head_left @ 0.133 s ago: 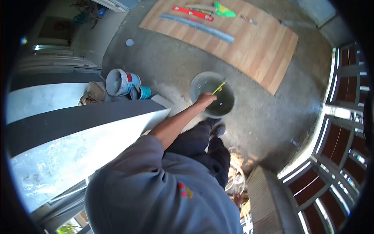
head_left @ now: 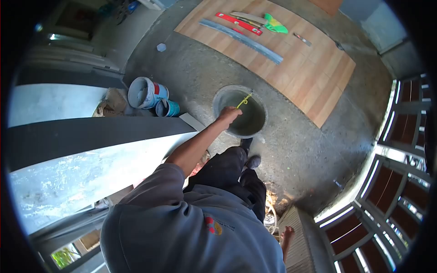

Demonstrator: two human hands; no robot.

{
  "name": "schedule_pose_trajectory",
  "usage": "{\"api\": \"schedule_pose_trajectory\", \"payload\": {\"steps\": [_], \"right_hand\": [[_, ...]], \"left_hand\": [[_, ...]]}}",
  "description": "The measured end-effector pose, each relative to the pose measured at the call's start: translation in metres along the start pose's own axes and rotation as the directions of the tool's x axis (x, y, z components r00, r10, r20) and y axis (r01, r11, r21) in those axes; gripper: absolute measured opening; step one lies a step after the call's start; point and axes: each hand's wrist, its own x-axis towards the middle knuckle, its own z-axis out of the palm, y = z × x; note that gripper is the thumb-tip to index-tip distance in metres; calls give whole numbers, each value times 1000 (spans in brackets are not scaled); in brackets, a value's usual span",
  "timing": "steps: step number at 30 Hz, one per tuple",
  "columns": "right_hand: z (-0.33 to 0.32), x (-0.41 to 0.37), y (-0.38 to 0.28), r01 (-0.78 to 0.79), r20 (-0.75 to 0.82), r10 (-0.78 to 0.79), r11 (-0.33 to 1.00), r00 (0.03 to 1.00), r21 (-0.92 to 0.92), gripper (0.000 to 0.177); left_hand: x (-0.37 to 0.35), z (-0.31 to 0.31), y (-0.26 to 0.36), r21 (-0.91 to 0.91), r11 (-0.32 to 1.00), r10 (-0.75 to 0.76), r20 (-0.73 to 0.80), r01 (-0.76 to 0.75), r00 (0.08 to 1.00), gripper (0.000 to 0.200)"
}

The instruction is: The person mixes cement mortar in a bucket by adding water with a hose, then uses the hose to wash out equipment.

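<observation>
My left hand reaches out over the near left rim of a grey bucket that stands on the concrete floor. It grips a thin yellow-handled tool whose tip points into the bucket. The bucket holds dark, wet-looking material. My right hand hangs low at my side next to a ribbed grey surface, fingers apart and holding nothing. My dark trousers and one shoe are just below the bucket.
A white paint bucket and a small teal can lie left of the grey bucket. A wooden board beyond carries a red level, a long metal straightedge and a green tool. A large white panel lies left; a railing runs right.
The view has shifted a little, so bucket and board sit slightly higher and left. My left hand stays at the bucket rim with the yellow tool.
</observation>
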Motion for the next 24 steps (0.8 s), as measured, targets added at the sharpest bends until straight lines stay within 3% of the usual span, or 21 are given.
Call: {"api": "schedule_pose_trajectory", "payload": {"steps": [1, 2, 3, 6, 8, 14, 18, 20, 23, 24], "right_hand": [[-11, 27, -5, 56, -32, -59, 995, 998, -84, 35], [19, 21, -50, 47, 23, -45, 996, 999, -80, 35], [9, 33, -57, 163, 53, -156, 972, 986, -167, 33], [-14, 28, -159, 71, 26, -68, 988, 997, -135, 29], [-22, 10, -228, 101, 55, -92, 977, 994, -188, 27], [-8, -15, -389, 355, 278, -252, 829, 927, -432, 25], [-20, 39, -450, 532, 368, -405, 759, 837, -376, 28], [-41, 78, -513, 548, 354, -430, 744, 830, -381, 24], [-31, 101, -647, 322, 243, -220, 769, 945, -553, 20], [-31, 106, -698, 301, 225, -216, 825, 950, -478, 18]], "left_hand": [[-2, -20, 11, -53, 998, -30, -18, 29, 999, 19], [-11, -65, 35, -9, 999, -36, -149, 35, 988, 21], [-9, -84, 32, -48, 998, -43, -157, 36, 987, 20], [16, -130, 33, -208, 978, -29, -175, -8, 984, 20], [28, -163, 40, -272, 962, -47, -218, -15, 975, 20], [51, -235, 21, -451, 891, -201, -303, 45, 932, 19], [66, -278, 21, -571, 817, -331, -345, 84, 878, 24], [72, -299, 7, -599, 797, -340, -345, 74, 875, 26], [82, -327, -8, -653, 741, -490, -368, 156, 791, 26], [76, -333, -4, -661, 734, -509, -385, 156, 770, 26]]}}
